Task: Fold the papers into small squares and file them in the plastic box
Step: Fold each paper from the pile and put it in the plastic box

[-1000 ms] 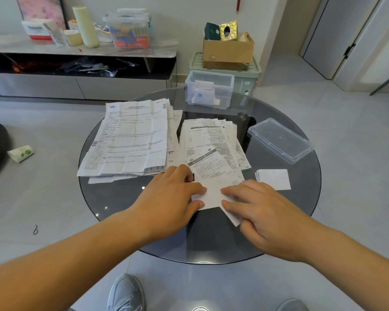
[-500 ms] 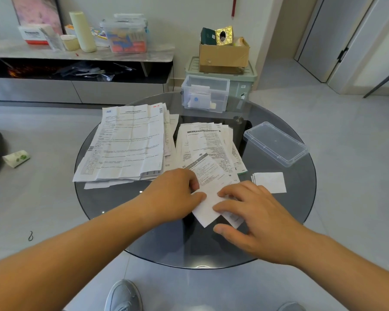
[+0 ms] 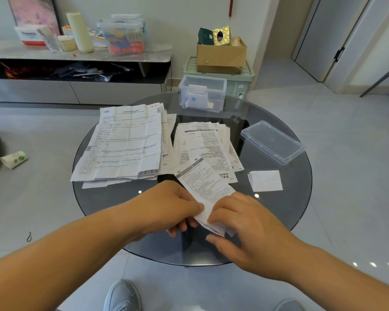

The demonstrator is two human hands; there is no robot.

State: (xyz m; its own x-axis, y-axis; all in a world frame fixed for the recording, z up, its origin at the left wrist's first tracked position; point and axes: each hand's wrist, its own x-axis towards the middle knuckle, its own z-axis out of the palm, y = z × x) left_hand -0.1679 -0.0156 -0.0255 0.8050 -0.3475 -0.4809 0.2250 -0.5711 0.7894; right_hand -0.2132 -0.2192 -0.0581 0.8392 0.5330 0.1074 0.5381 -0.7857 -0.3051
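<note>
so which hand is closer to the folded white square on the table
Right. The right hand is nearer the person and left of the folded white square, not touching; the left hand is farther left, across the leaflet both grip.

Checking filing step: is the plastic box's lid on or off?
Off: plastic box open-topped, folded papers inside; clear lid lies apart on table.

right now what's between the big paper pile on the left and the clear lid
In the head view, a narrower pile of printed slips lies between the big paper pile and the clear lid.
</note>
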